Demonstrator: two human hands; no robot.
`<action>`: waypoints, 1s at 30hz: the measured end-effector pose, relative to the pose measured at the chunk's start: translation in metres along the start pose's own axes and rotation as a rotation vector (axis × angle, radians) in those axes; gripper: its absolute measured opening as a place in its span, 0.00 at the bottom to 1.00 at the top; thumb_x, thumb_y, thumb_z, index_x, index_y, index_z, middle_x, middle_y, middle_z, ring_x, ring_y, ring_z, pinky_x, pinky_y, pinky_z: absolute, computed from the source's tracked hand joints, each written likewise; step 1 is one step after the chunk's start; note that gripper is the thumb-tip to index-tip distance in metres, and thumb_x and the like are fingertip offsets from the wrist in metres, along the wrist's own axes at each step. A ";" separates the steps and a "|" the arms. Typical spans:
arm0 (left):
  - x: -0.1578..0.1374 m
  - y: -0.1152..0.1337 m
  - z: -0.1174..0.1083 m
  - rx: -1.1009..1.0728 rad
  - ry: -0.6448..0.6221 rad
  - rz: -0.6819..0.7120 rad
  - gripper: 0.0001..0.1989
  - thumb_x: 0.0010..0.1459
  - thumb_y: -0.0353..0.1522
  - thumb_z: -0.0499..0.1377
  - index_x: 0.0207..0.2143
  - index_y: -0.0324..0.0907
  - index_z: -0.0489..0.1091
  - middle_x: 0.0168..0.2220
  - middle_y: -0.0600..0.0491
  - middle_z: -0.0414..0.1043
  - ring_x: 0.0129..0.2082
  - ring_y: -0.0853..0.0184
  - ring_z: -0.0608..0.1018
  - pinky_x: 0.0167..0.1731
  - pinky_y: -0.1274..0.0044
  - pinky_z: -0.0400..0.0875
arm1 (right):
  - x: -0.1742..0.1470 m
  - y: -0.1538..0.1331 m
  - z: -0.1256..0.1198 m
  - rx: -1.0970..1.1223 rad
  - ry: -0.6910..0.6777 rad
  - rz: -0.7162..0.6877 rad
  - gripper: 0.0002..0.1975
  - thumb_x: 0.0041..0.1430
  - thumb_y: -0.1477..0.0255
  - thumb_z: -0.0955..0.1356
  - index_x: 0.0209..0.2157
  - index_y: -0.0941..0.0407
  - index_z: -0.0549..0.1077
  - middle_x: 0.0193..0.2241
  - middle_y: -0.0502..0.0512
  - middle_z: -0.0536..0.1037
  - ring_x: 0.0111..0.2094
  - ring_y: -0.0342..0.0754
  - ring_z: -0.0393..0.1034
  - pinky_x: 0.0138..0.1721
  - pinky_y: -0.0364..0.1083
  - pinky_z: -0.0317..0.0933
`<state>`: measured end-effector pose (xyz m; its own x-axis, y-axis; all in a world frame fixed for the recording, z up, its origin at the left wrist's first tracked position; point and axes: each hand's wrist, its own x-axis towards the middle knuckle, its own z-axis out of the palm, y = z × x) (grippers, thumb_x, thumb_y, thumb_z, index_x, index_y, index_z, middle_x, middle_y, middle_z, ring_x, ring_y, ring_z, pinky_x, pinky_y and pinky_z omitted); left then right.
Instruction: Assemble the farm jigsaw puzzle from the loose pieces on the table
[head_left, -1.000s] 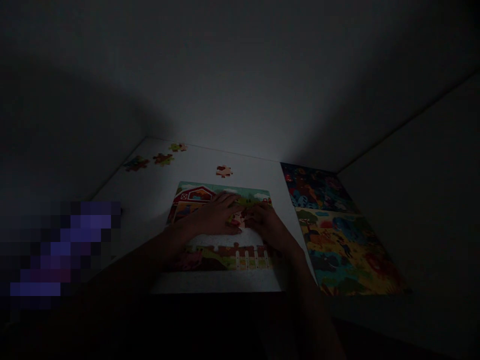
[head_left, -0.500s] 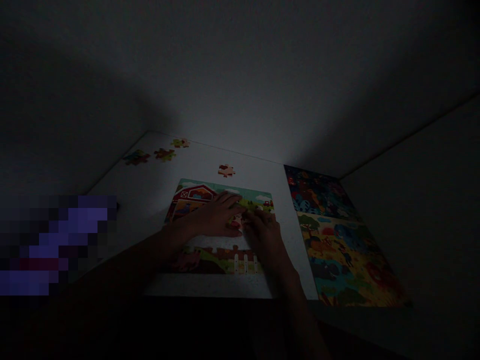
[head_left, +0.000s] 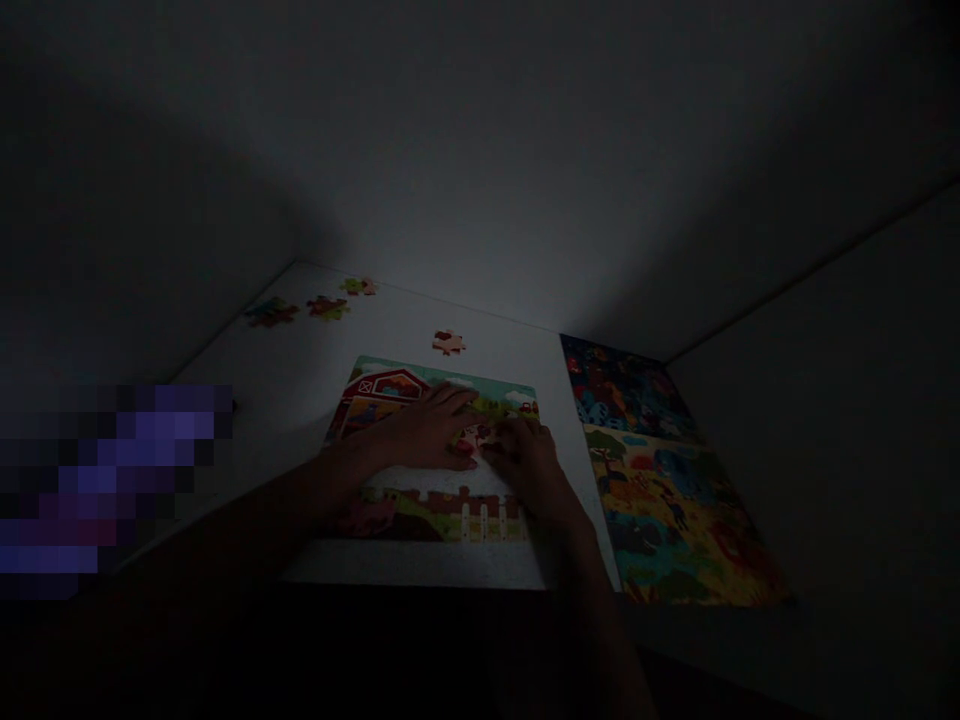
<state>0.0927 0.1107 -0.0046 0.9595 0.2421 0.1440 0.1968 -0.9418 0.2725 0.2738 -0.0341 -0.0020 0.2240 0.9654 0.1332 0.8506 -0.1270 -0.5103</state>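
Note:
A farm jigsaw puzzle [head_left: 510, 387] lies partly assembled on the white table, with a red barn at its upper left and a strip with a white fence [head_left: 484, 522] along the bottom. Across its middle my left hand [head_left: 431, 430] rests flat, fingers stretched out. My right hand [head_left: 526, 452] has its fingers bent together at the right edge of a pinkish puzzle piece [head_left: 472, 438] with an animal on it, between both hands. Dim light and the fingers hide part of that piece. A bare gap shows between the upper section and the bottom strip.
One loose pink puzzle piece [head_left: 448, 342] lies behind the puzzle. Further loose pieces [head_left: 328, 307] are at the far left of the white table [head_left: 405, 318]. Two picture sheets, one dark [head_left: 634, 385] and one with savanna animals [head_left: 675, 510], lie on the right.
My right hand's fingers have shifted slightly, showing more of the pinkish piece. My left hand stays flat on the puzzle. The whole view has moved a little.

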 end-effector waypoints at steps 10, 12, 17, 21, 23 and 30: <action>0.000 0.001 -0.004 0.021 -0.013 0.001 0.33 0.58 0.50 0.61 0.61 0.47 0.62 0.64 0.43 0.57 0.64 0.50 0.59 0.60 0.60 0.55 | 0.016 0.001 -0.032 0.466 -0.232 0.083 0.14 0.55 0.63 0.69 0.41 0.55 0.73 0.35 0.52 0.76 0.36 0.48 0.70 0.36 0.46 0.65; 0.001 0.002 -0.005 0.022 -0.023 -0.001 0.32 0.58 0.49 0.60 0.62 0.47 0.62 0.64 0.43 0.57 0.64 0.50 0.59 0.61 0.60 0.55 | 0.015 0.002 -0.031 0.619 -0.195 0.163 0.19 0.55 0.61 0.69 0.46 0.55 0.70 0.32 0.50 0.76 0.31 0.46 0.70 0.30 0.44 0.64; 0.001 0.002 -0.004 0.013 -0.002 0.004 0.32 0.57 0.50 0.61 0.60 0.47 0.63 0.64 0.44 0.58 0.63 0.51 0.59 0.61 0.61 0.54 | 0.014 0.000 -0.014 0.784 -0.045 0.255 0.22 0.50 0.60 0.71 0.45 0.53 0.66 0.33 0.50 0.76 0.28 0.45 0.70 0.27 0.43 0.63; 0.001 0.001 -0.002 0.019 0.021 0.013 0.32 0.57 0.51 0.61 0.58 0.45 0.65 0.63 0.44 0.59 0.63 0.51 0.60 0.61 0.60 0.54 | 0.017 -0.001 -0.006 0.858 0.111 0.268 0.18 0.47 0.60 0.73 0.31 0.53 0.62 0.27 0.49 0.75 0.29 0.46 0.71 0.31 0.45 0.64; 0.001 0.001 -0.003 0.022 0.011 0.018 0.31 0.58 0.50 0.60 0.59 0.45 0.64 0.63 0.43 0.59 0.63 0.51 0.60 0.62 0.60 0.54 | 0.017 -0.001 -0.006 0.867 0.161 0.309 0.19 0.46 0.60 0.74 0.32 0.53 0.63 0.27 0.49 0.76 0.29 0.46 0.71 0.31 0.44 0.64; 0.000 0.000 -0.002 0.020 0.017 0.024 0.32 0.58 0.51 0.60 0.61 0.47 0.62 0.64 0.44 0.58 0.64 0.51 0.59 0.62 0.60 0.52 | 0.013 -0.003 -0.001 0.724 0.184 0.306 0.17 0.48 0.59 0.73 0.33 0.53 0.66 0.27 0.48 0.73 0.28 0.45 0.69 0.30 0.43 0.62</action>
<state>0.0921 0.1110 -0.0030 0.9604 0.2228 0.1671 0.1775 -0.9520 0.2494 0.2750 -0.0210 0.0023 0.5251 0.8510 0.0038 0.2334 -0.1397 -0.9623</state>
